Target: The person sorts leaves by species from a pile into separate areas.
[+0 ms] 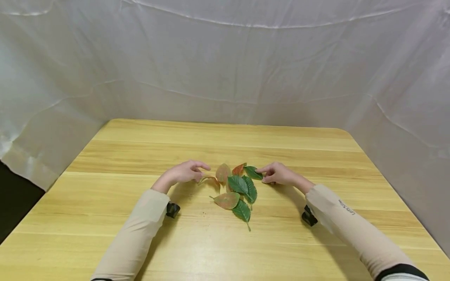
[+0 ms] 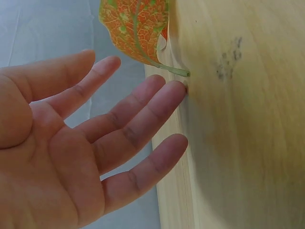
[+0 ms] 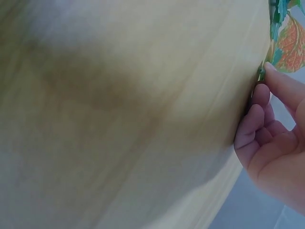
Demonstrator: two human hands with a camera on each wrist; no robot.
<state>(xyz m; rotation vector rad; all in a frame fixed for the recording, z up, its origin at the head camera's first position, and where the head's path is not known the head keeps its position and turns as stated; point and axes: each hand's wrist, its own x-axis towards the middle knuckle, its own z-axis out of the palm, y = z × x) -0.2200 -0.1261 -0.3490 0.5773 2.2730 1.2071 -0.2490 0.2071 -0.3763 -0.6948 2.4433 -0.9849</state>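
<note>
Small heap of leaves (image 1: 237,189) lying on the wooden worktop (image 1: 218,144), near the middle, green ones mixed with reddish-orange ones, a few overlapping

Left hand (image 1: 184,173) just left of the heap, fingers straight and spread, gripping nothing; fingertips (image 2: 178,90) resting on the worktop right beside the stem of a curled orange leaf (image 2: 136,26), touching or barely apart, hard to tell which

Right hand (image 1: 277,174) at the far right edge of the heap, fingers curled, forefinger and thumb pinching the end of a green leaf (image 1: 253,172); in the right wrist view only the fingertips (image 3: 274,74) and a sliver of green at the worktop showing

Beige sleeves on both forearms, a dark wrist mount under each

White sheeting draped behind and to both sides of the worktop
</note>
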